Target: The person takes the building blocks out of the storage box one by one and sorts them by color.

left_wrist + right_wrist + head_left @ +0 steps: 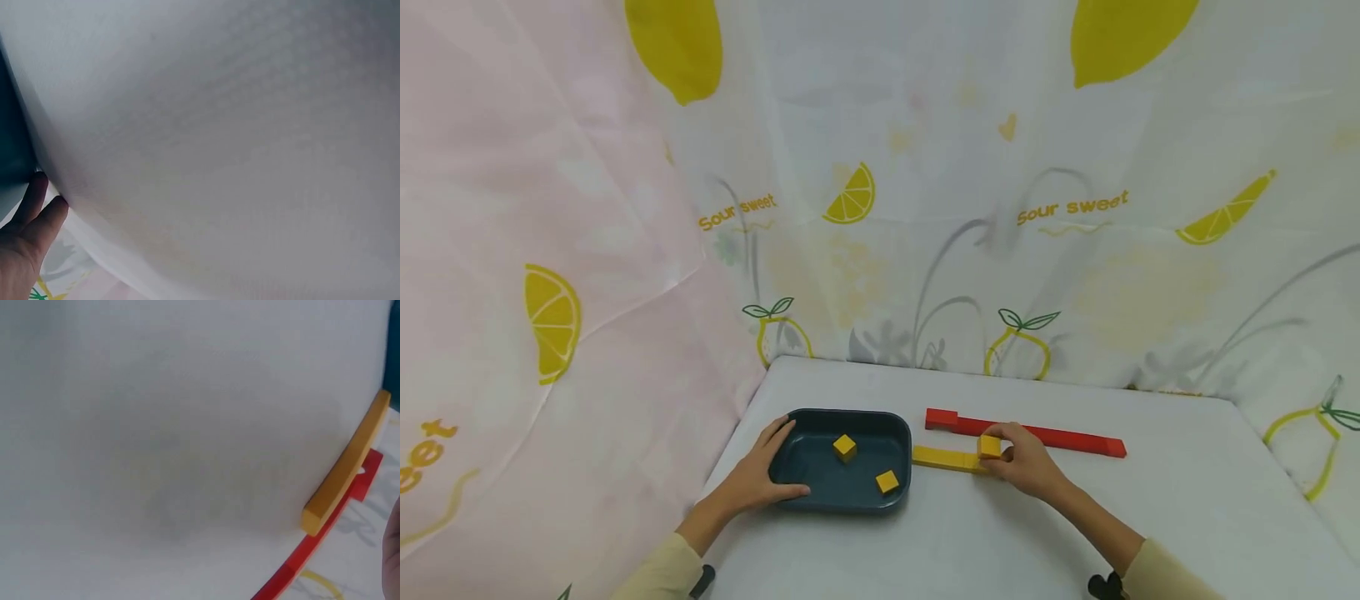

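My left hand point(762, 471) holds the left end of a dark blue-green tray point(827, 504), its thumb over the rim and its fingers along the outer side. Two yellow cubes, one farther back point(845, 448) and one near the front right point(887, 482), lie in the tray. My right hand point(1030, 467) pinches another yellow cube point(989, 447) between thumb and fingers, at the right end of a row of yellow blocks point(943, 458). Whether that cube touches the row I cannot tell. In the left wrist view, fingertips point(47, 212) meet the tray's side.
Behind the yellow row runs a longer line of red blocks point(1037, 434), with a raised-looking block at its left end. A white cloth covers the table point(970, 550). Lemon-printed curtains point(880, 275) hang behind it and on the left.
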Tool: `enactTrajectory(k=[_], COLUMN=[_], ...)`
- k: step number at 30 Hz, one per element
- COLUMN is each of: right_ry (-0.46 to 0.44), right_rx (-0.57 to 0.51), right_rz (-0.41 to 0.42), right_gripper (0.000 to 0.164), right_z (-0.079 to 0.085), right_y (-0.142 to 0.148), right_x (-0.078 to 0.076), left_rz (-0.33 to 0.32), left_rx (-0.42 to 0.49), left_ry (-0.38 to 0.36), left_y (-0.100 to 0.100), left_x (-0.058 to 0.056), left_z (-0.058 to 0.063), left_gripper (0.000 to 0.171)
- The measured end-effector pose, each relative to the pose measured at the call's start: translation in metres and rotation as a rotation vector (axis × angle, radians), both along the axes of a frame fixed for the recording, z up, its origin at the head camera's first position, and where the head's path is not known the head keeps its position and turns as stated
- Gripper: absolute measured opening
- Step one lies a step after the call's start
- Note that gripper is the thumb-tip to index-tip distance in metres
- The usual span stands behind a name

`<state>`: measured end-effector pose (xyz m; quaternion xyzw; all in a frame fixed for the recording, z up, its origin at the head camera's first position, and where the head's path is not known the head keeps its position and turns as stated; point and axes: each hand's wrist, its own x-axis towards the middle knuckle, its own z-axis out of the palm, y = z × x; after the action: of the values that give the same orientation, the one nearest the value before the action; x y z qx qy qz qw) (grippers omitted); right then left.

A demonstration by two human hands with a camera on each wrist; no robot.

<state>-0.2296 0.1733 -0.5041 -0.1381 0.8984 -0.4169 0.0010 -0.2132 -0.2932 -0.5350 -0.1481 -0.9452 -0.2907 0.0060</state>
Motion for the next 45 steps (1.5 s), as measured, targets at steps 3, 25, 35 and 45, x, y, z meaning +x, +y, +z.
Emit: enactTrajectory(k=[3,25,35,45], right_ry=[-0.054,-0.088,-0.124,-0.18], right_rx=[-0.016,0.07,0.093,0.132], right_rz=[-0.028,-0.012,0.017,0.012], right_gripper=[0.038,0.037,0.037,0.032], right_z=[-0.001,-0.02,-0.028,-0.036], right_y=[0.011,0.062,0.07,0.073], right_x=[-0.001,0.0,-0.005,-0.015], left_rz=[0.005,-0.023,-0.035,-0.042], left_rx=[-0.018,0.034,0.063,0.06], left_ry=[0.008,-0.004,-0.004,-0.007], left_y=[0.0,-0.003,-0.002,-0.003], left_x=[0.0,0.0,0.0,-0.005], left_z=[-0.001,-0.005,-0.008,-0.005], left_gripper=[0.115,0.106,0.104,0.104])
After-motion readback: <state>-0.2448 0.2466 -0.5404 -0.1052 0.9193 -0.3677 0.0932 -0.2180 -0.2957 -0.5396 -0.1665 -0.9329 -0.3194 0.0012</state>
